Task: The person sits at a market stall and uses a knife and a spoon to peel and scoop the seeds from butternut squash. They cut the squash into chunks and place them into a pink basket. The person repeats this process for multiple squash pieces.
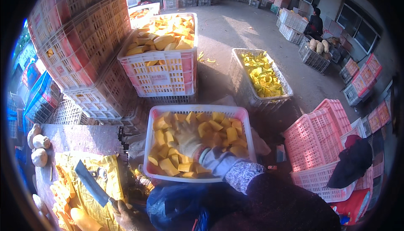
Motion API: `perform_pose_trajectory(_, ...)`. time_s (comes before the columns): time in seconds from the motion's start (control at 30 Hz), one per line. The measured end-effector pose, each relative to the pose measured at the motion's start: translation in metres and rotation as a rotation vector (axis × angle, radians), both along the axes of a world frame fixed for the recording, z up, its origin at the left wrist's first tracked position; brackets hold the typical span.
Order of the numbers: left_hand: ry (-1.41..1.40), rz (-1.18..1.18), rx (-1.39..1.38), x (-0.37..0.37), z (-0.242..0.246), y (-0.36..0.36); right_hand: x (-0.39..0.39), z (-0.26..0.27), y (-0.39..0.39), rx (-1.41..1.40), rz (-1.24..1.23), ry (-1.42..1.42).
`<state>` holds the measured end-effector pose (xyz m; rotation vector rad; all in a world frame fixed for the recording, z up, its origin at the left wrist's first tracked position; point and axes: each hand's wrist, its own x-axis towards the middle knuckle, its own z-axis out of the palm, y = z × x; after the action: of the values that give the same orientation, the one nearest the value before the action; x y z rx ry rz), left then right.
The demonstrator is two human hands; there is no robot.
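A white plastic crate point(199, 107) full of peeled orange squash chunks point(186, 167) stands before me. My gloved right hand point(186, 139) reaches down onto the chunks, blurred; whether its fingers grip a piece cannot be told. At the lower left my left hand point(124, 215) holds the handle of a cleaver point(91, 183), its broad blade lying over a yellow sheet point(104, 164) on a worn board. Left of the blade are cut squash pieces with seeds point(61, 190) and a peeled squash point(84, 220).
Tall stacked crates point(82, 32) rise at the left, beside a crate of squash pieces point(157, 60). A crate of peelings point(262, 73) stands beyond on the right, pink crates point(315, 139) nearer. Whole squashes point(39, 156) lie on the board's left edge. A person point(315, 22) sits far off.
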<state>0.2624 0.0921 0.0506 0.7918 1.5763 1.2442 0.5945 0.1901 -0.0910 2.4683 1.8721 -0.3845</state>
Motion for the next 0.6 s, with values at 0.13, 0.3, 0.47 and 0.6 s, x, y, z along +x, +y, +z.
perform_pose_trajectory(0.13,0.968,-0.301,0.263,-0.131,-0.026,-0.068,0.033,-0.034,-0.07,0.185,-0.099,-0.062)
perform_pose_trajectory(0.3,0.475,0.364,-0.088,-0.291,-0.062,-0.17,0.014,-0.041,-0.107,0.194,0.073,-0.168)
perform_pose_trajectory(0.47,1.391,0.29,0.114,-0.351,-0.101,-0.209,0.023,0.008,-0.076,-0.206,0.239,-0.27)
perform_pose_trajectory(0.6,1.251,0.312,0.098,-0.34,-0.112,-0.209,0.051,0.016,-0.117,-0.237,0.364,-0.184)
